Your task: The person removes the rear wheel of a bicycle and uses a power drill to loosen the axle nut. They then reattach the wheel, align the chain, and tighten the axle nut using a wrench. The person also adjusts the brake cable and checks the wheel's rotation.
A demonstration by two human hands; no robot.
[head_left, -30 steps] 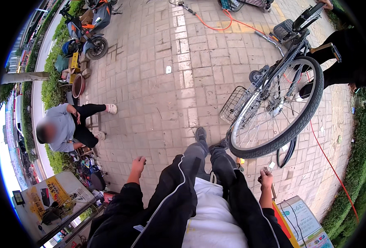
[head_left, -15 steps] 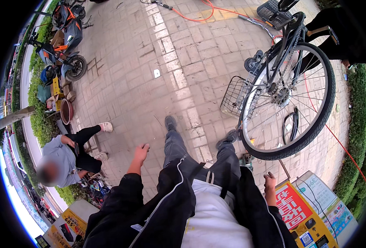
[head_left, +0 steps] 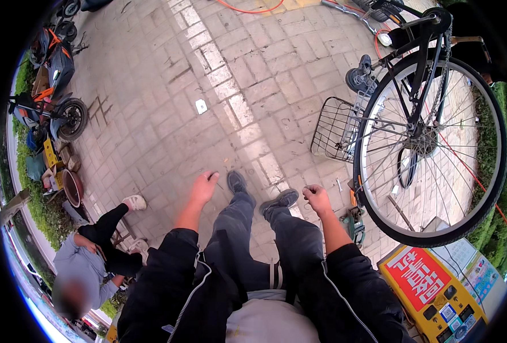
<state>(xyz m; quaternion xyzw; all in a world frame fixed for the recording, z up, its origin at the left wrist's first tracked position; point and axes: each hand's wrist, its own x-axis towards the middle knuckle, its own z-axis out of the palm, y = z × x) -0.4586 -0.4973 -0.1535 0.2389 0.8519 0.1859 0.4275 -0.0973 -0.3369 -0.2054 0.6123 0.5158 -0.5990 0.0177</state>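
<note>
My left hand (head_left: pixel 203 190) hangs in front of my left leg, its fingers loosely curled, with no object seen in it. Out in front of my right leg is my right hand (head_left: pixel 317 199), its fingers bent in toward the thumb and nothing visible between them. Both are apart from everything around. Nearest on the right stands an upturned bicycle (head_left: pixel 414 94), its spoked wheel (head_left: pixel 430 231) raised toward me, with chain and crank beyond. A wire basket (head_left: pixel 332 130) rests by the wheel's left side.
Right of me is a yellow box (head_left: pixel 439 297) with a red sign; green tools (head_left: pixel 353 226) lie beside my right foot. On the left a person in grey (head_left: pixel 79 260) sits low, near a basin (head_left: pixel 72 187) and an orange-black motorbike (head_left: pixel 47 106). A dark-clothed person (head_left: pixel 476 28) is behind the bicycle.
My right hand has come up and inward, from beside the yellow box to in front of my leg. My right foot has shifted left. The bicycle now appears farther right and larger.
</note>
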